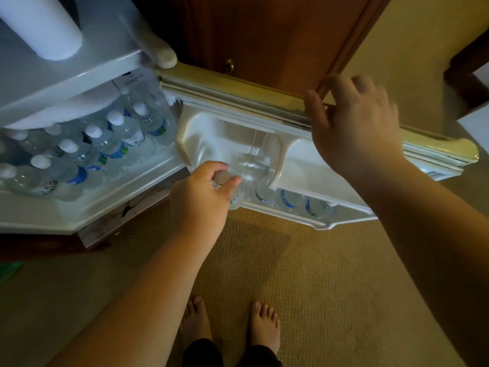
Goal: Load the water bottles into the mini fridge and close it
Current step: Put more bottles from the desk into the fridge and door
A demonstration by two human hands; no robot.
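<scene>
The white mini fridge (79, 213) stands open at the left, its cabinet packed with several white-capped water bottles (124, 131) with blue labels. Its door (238, 102) swings out to the right. My left hand (203, 192) is shut on the cap of a water bottle (236, 198) standing at the left end of the door's bottom shelf. Three more door-shelf bottles (291, 201) sit in that shelf to the right. My right hand (352, 128) hovers, blurred, over the door's top edge, fingers spread, empty.
A white cylinder (42, 25) lies on the fridge top. A brown wooden door (264, 35) with a brass knob stands behind the fridge door. A woven mat (304, 260) covers the floor, with my bare feet (230, 324) on it. Dark furniture (468, 72) sits at the far right.
</scene>
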